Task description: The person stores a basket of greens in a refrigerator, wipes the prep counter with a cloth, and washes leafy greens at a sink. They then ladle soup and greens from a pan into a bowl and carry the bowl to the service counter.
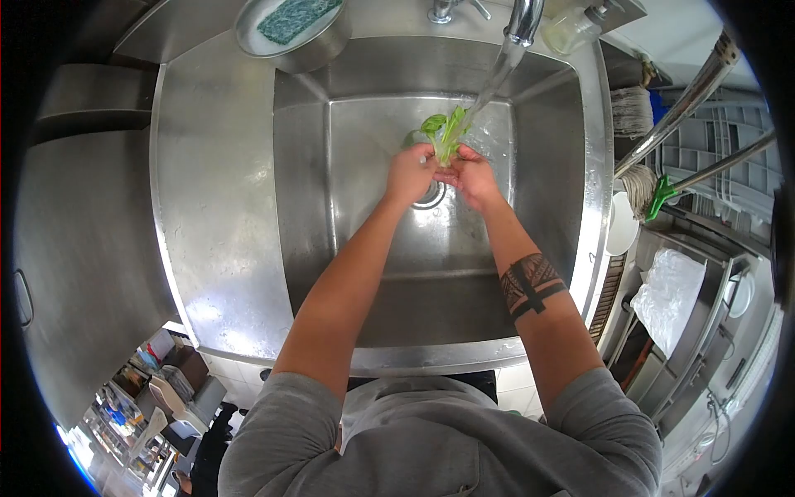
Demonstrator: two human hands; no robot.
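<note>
Over the basin of a steel sink [381, 248], a small leafy green vegetable [445, 132] is held between my two hands, its leaves pointing away from me. My left hand [410, 172] grips it from the left side, fingers closed near its pale base. From the right, my right hand [475, 176] closes its fingers on the same base. Water [490, 87] runs from the faucet [523, 23] down onto the right side of the leaves. The drain [431, 195] lies just below my hands, partly hidden by them.
A metal bowl [319, 51] with a green scouring pad [298, 18] stands at the sink's back left. A soap bottle [573, 30] is at the back right. A steel counter [217, 190] adjoins the basin's left. Mops [638, 186] stand beyond the right rim.
</note>
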